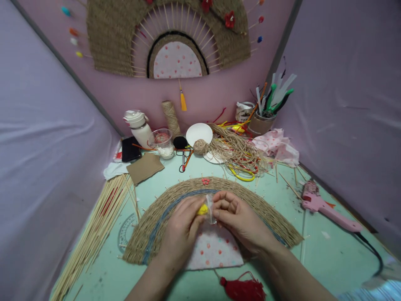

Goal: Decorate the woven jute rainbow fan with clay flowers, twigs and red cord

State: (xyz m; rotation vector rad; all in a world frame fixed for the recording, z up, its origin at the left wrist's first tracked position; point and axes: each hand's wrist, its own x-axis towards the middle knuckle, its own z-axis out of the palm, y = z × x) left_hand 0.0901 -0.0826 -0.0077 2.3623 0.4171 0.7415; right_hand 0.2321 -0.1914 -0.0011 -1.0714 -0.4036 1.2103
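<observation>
Between my two hands is a small clear plastic bag (209, 211) with something bright yellow (202, 210) in it. My left hand (181, 225) grips the bag around the yellow part. At the bag's other edge, my right hand (233, 215) pinches the clear plastic with thumb and fingers. Both hands hover over a woven twine fan (266, 213), which lies flat with a blue band, a dotted cloth half-circle (213, 251) and a cluster of small red pieces (205, 181) near its top edge. A red tassel (242, 288) lies below the fan.
Thin wooden sticks (90, 234) and a clear protractor (125, 232) lie at left. A pink glue gun (328, 211) with its cord rests at right. Behind are a bottle (139, 127), a plastic cup (164, 146), tangled twine (238, 146) and a tool can (262, 123). A finished-looking fan (109, 42) hangs above.
</observation>
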